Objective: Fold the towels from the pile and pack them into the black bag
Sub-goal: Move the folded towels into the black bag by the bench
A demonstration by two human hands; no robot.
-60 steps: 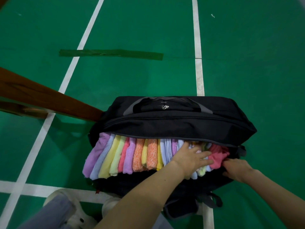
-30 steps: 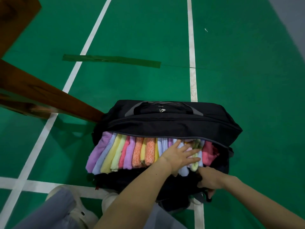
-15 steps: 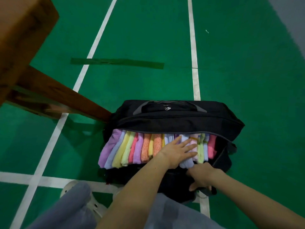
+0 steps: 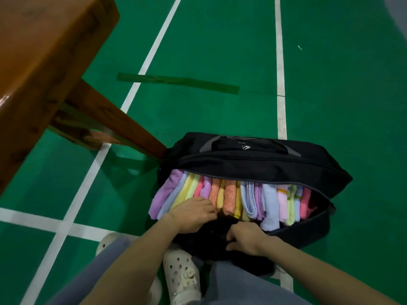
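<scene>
Bearing an unreadable white logo (image 4: 245, 147), black bag (image 4: 253, 166) holds towels (image 4: 229, 198).

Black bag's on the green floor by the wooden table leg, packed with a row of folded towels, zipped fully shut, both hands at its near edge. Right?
Not quite: the black fabric bag is open, not zipped shut. The head view shows the row of folded pastel towels exposed under its raised flap. The rest holds: green floor, wooden table leg, left hand and right hand at its near edge.

An indoor sports court: green floor (image 4: 220, 40) with white boundary lines (image 4: 279, 62), wooden bench (image 4: 44, 51) alongside.
</scene>
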